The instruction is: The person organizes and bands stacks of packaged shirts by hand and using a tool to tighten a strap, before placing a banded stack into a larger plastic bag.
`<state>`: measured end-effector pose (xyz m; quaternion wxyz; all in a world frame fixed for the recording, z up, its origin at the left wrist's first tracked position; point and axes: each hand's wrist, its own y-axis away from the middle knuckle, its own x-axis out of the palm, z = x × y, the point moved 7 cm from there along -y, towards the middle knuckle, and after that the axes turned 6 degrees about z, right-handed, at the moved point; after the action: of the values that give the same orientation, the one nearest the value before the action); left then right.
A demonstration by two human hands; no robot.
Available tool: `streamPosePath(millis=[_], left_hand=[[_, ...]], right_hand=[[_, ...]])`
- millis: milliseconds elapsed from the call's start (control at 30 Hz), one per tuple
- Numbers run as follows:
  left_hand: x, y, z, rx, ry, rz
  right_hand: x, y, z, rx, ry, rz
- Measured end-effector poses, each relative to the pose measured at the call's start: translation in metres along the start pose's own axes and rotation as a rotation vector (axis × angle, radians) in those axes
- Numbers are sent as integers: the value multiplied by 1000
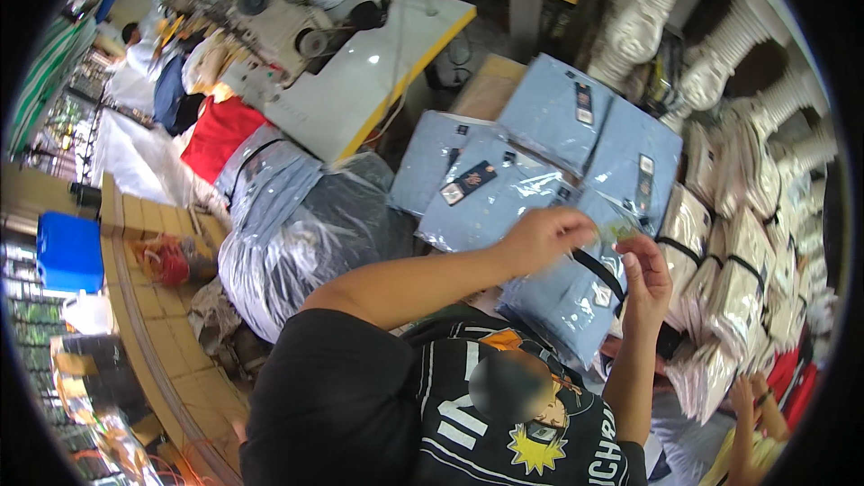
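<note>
My left hand [546,239] is closed in a pinch above a stack of light blue folded shirts in clear bags [558,306]. My right hand [646,277] faces it, thumb and fingers curled together. Between the fingertips of both hands stretches a small see-through, yellow-green piece [616,230]; its kind is too small and blurred to tell. Below the hands, a black band [598,272] runs across the bagged shirts. More bagged blue shirts [553,108] with dark tags lie just beyond.
A white sewing table [360,90] with a yellow edge stands at the far left, carrying a sewing machine [279,27]. Near it bulges a large clear plastic sack [315,234]. Banded stacks of beige bagged garments [733,270] rise at right. Another person's hand [745,396] shows lower right.
</note>
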<state>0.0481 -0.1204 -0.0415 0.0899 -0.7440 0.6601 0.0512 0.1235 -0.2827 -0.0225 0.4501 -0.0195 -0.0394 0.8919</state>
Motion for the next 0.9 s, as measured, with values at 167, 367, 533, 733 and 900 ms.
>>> streamPosePath(millis=[167, 367, 533, 733, 900], left_hand=[[-223, 90, 68, -44, -124, -1045], [-375, 119, 162, -622, -404, -1176], [-436, 106, 211, -752, -772, -1140], [-388, 98, 172, -769, -708, -1324], [-313, 132, 99, -69, -410, -1329]], right_hand=[[40, -12, -18, 109, 140, 164], [40, -13, -42, 227, 359, 104], [42, -10, -38, 241, 472, 112], [21, 6, -13, 258, 313, 66], [60, 37, 183, -658, 403, 323]])
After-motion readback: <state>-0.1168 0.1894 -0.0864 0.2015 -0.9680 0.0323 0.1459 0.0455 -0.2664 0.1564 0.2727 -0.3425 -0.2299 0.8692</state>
